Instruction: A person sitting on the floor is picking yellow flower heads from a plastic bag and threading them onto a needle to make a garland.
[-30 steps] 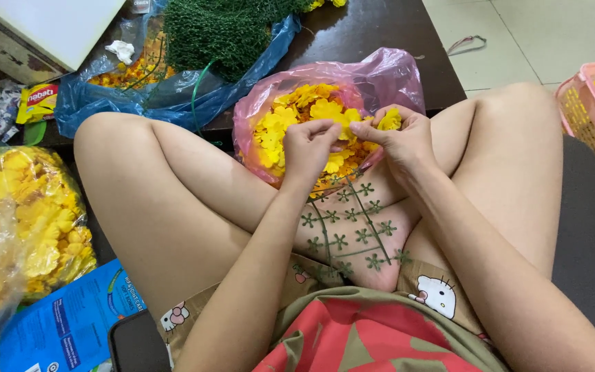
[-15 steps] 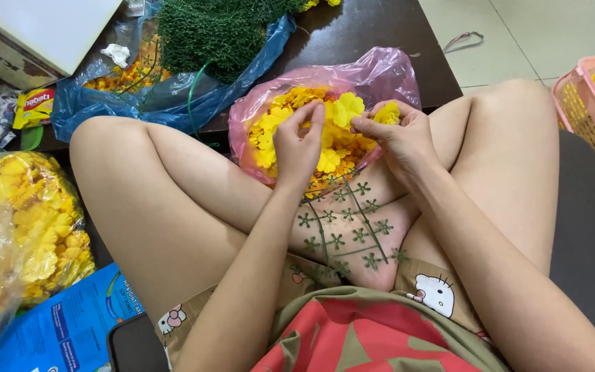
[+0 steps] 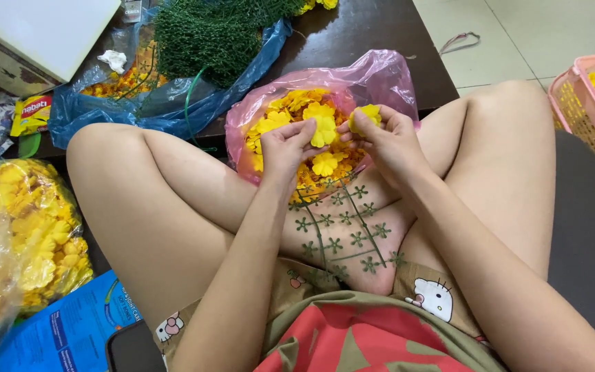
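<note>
Left hand [image 3: 285, 146] pinched a yellow fabric flower [image 3: 324, 129]; right hand [image 3: 388, 141] pinched a smaller yellow petal [image 3: 366, 114]. Both met over the pink bag [image 3: 387, 76]; green stem grid [image 3: 342, 227] lay just below, toward the body.

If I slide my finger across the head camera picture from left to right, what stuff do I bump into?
Clear bag of yellow flowers → left hand → yellow flower in its fingers → right hand → pink basket of yellow flowers.

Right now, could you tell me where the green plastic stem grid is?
In the head view, the green stem grid lies on the person's crossed legs, centre frame, just below both hands and the pink bag of yellow flowers.
</note>
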